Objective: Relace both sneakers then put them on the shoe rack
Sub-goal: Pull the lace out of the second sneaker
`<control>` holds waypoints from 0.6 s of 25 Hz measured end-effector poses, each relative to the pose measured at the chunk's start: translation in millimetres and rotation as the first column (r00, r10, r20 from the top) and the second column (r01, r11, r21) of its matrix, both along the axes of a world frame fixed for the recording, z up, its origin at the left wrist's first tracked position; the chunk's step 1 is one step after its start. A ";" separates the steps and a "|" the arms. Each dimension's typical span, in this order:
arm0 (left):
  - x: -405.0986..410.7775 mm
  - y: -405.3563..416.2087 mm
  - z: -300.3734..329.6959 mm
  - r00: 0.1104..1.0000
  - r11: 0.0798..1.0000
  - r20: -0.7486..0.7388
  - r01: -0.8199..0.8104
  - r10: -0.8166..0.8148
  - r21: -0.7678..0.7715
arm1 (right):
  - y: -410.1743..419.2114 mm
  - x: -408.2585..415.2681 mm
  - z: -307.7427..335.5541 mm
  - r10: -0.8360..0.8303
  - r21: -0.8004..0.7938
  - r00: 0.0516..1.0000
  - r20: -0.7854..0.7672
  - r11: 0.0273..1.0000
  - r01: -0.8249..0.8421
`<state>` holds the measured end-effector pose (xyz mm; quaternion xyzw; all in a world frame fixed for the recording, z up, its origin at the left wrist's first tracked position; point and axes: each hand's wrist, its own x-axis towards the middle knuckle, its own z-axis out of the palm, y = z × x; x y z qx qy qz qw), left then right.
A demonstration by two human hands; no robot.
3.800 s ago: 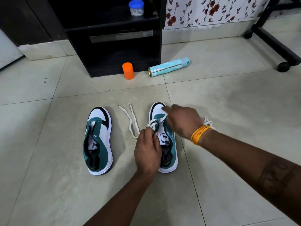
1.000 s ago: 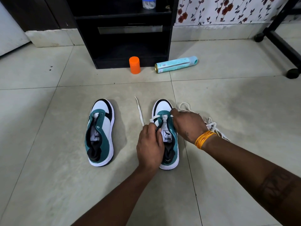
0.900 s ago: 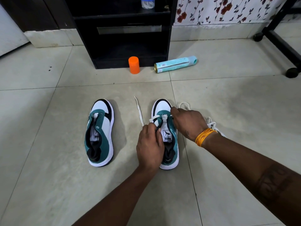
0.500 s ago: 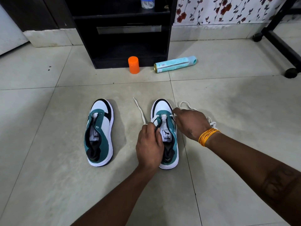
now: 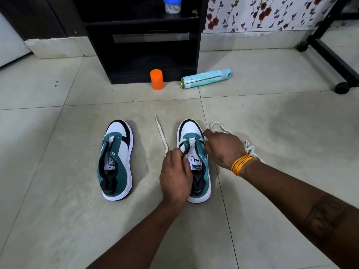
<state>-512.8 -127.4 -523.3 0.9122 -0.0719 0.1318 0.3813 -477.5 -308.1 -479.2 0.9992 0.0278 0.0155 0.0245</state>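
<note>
Two white, teal and black sneakers stand side by side on the tiled floor. The left sneaker (image 5: 116,160) has no lace. On the right sneaker (image 5: 196,152), a white lace (image 5: 161,131) runs through the front eyelets; one end trails forward on the floor to its left. My left hand (image 5: 175,177) grips the sneaker's left eyelet flap. My right hand (image 5: 223,148) pinches the lace at the sneaker's right eyelets. A bundle of white lace (image 5: 250,149) lies on the floor behind my right wrist. The black shoe rack (image 5: 153,37) stands ahead against the wall.
An orange capped container (image 5: 157,79) stands in front of the rack, and a pale blue spray can (image 5: 206,78) lies on its side next to it. A blue-lidded jar (image 5: 172,4) sits on a rack shelf. A black wheeled frame (image 5: 330,55) is at the right.
My right hand has shifted slightly right along the sneaker's edge, pulling lace through. My left hand has stayed on the flap, and both sneakers have stayed where they were.
</note>
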 end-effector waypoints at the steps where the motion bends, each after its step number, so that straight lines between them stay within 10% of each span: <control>1: -0.4 -0.1 0.4 1.000 1.000 0.000 -0.005 0.005 -0.003 | 4.9 1.5 -1.1 0.030 0.003 0.999 0.039 1.000 -0.030; 9: -1.8 -1.1 0.1 1.000 0.999 -0.008 -0.025 0.025 -0.026 | -22.5 -7.6 -8.5 -0.126 -0.168 0.955 -0.268 0.982 0.083; 15: 0.0 0.9 1.3 1.000 0.999 -0.004 -0.012 0.012 -0.043 | -5.3 -2.3 -1.0 0.018 0.347 0.998 0.053 0.937 -0.035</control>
